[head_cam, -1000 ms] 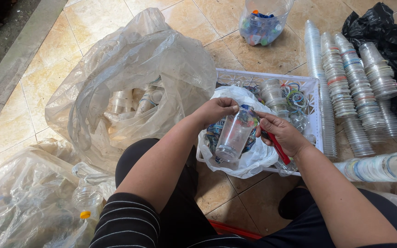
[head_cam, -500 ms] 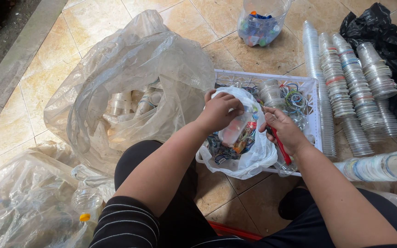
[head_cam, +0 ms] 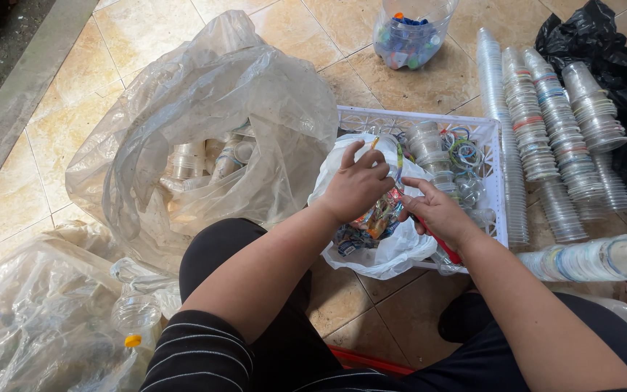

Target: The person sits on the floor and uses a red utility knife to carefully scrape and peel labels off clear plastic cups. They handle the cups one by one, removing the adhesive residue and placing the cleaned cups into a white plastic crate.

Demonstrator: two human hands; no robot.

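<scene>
**Hands over the scrap bag: slips and spills to watch**

Left hand (head_cam: 357, 187) is curled, fingertips pinching a thin coloured strip above the small white plastic bag (head_cam: 390, 250) of torn multicoloured labels, which lies in the white lattice plastic crate (head_cam: 493, 181). Right hand (head_cam: 437, 212) is closed on a red-handled tool (head_cam: 444, 247), forefinger extended. That tool could nick fingers working so close. Nearby, stacked clear plastic cups (head_cam: 538, 138) with coloured printed bands could topple.
</scene>
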